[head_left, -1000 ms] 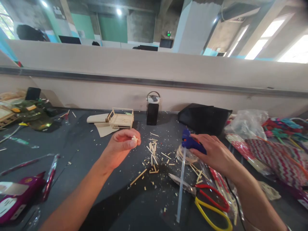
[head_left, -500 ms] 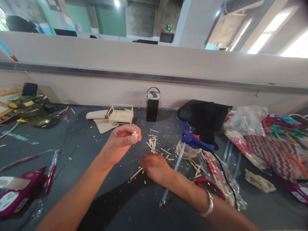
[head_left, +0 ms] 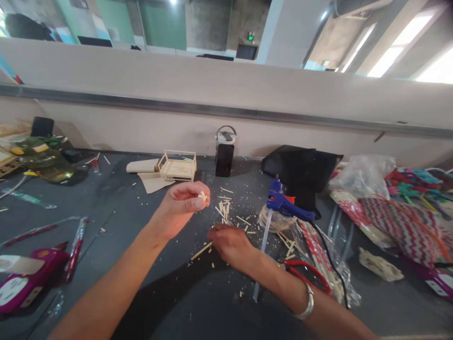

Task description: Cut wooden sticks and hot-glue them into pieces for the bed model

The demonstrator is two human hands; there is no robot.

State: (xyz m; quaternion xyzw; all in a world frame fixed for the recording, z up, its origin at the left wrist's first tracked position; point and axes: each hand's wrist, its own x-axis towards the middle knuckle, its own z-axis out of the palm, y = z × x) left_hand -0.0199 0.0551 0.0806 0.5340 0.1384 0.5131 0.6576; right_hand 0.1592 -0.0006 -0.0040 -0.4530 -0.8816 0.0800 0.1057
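Observation:
My left hand (head_left: 184, 205) is raised above the table, closed in a pinch on small pale wooden pieces (head_left: 202, 195). My right hand (head_left: 231, 243) is low at the tabletop with its fingers curled together; whatever they hold, if anything, is hidden. Beside its fingertips lies a longer wooden stick (head_left: 201, 250). Just beyond it is a loose pile of short wooden sticks (head_left: 224, 209), with tiny offcuts scattered around. Farther back, a small railed wooden frame model (head_left: 177, 170) rests on brown paper (head_left: 154, 183).
A blue glue gun (head_left: 283, 200) lies over a clear round container, its glue stick pointing toward me. Red-handled pliers (head_left: 311, 276) lie beside my right forearm. A phone (head_left: 225, 160) leans upright at the back. A black bag (head_left: 300, 165) and plastic-wrapped packages (head_left: 357, 222) lie right.
My right hand has shifted slightly right and settled from a blur near the stick. My left hand has moved slightly right, keeping the small pieces pinched.

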